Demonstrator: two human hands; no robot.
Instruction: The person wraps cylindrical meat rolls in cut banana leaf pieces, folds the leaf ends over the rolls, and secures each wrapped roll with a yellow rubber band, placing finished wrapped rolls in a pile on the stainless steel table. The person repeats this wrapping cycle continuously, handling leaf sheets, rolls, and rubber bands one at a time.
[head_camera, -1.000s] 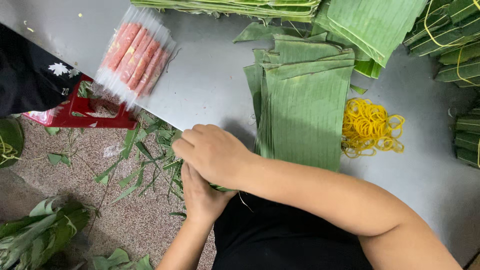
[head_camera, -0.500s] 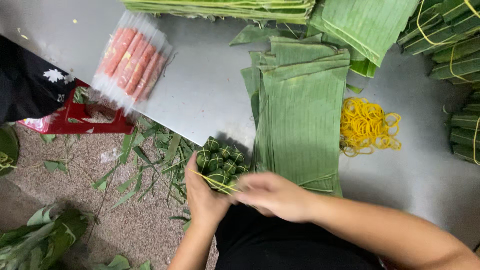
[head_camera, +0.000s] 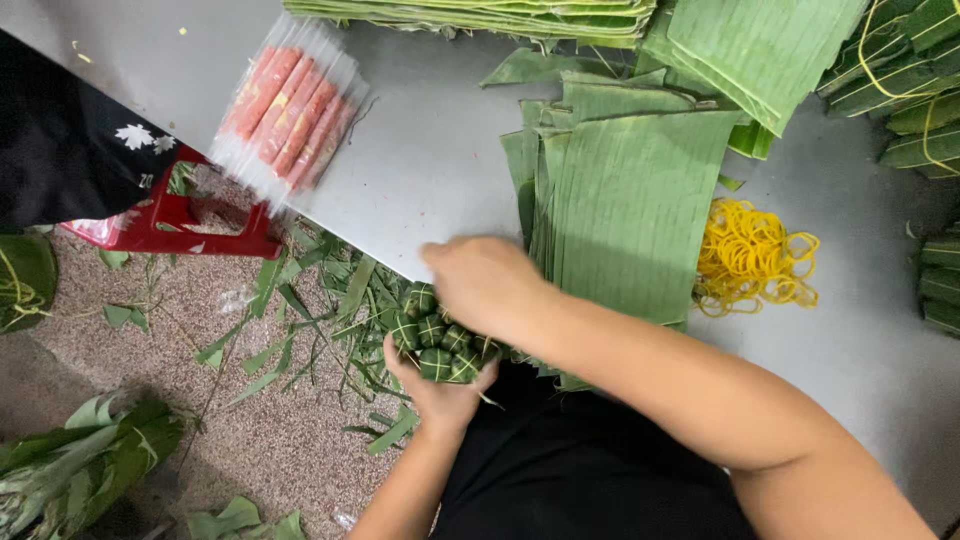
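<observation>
While we are cupping the bundle of small leaf-wrapped parcels (head_camera: 437, 340) from below in our left hand (head_camera: 440, 395), fingers curled up around its underside, our right hand (head_camera: 487, 283) is pressing down on its top with the fingers closed over it, though we cannot tell whether they are pinching a band or only steadying the bunch. We are holding the bundle in the air just off the near edge of the grey table (head_camera: 420, 170), over the gravel floor (head_camera: 270, 440) littered with leaf scraps (head_camera: 330, 300). Because nothing is supporting it but our palm, we are judging that a loosened grip could let the parcels spill apart and drop among the scraps. Just beside our right wrist, the stack of cut banana leaves (head_camera: 630, 210) is overhanging the table edge, and our forearm could be dragging the top sheets off. Farther out, the pile of yellow rubber bands (head_camera: 752, 255) is lying beyond the leaves, a reach across them. Well apart, a clear pack of pink sausages (head_camera: 290, 110) is jutting over the table's corner above a red stool (head_camera: 190, 225), and a knock could tip it.
</observation>
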